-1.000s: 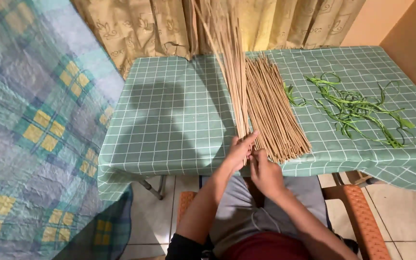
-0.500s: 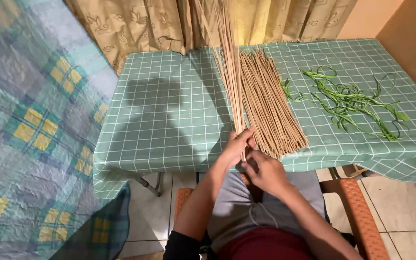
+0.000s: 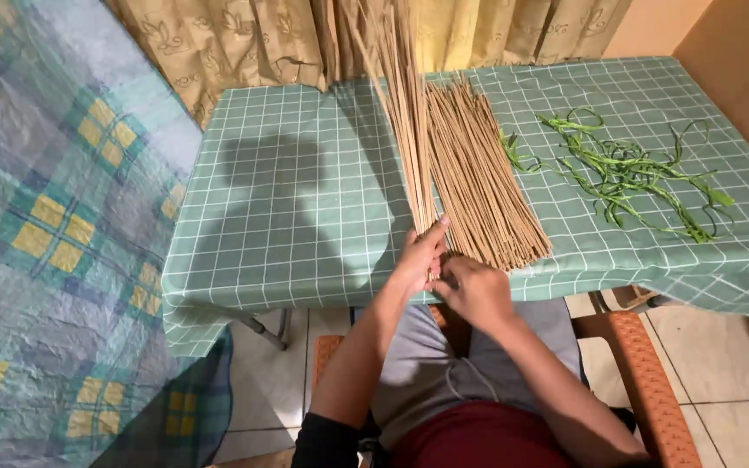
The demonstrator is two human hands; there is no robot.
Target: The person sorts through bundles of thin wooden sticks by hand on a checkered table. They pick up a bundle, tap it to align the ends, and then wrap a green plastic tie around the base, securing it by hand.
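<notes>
My left hand (image 3: 420,254) is closed around the near ends of a long bundle of thin tan sticks (image 3: 400,95) that runs away from me to the curtain. My right hand (image 3: 472,289) sits just beside it at the table's front edge, fingers curled on the same stick ends. A flat pile of similar tan sticks (image 3: 480,178) lies on the green checked tablecloth (image 3: 296,217) just right of the held bundle. Green leaf strips (image 3: 626,169) are scattered farther right on the table.
A beige patterned curtain (image 3: 244,43) hangs behind the table. A blue and yellow plaid cloth (image 3: 54,234) fills the left side. I sit on an orange woven chair (image 3: 648,381). Tiled floor (image 3: 721,347) shows at the right.
The view has shifted slightly; both hands stay at the stick ends by the table's front edge, with the right hand working closer against the left.
</notes>
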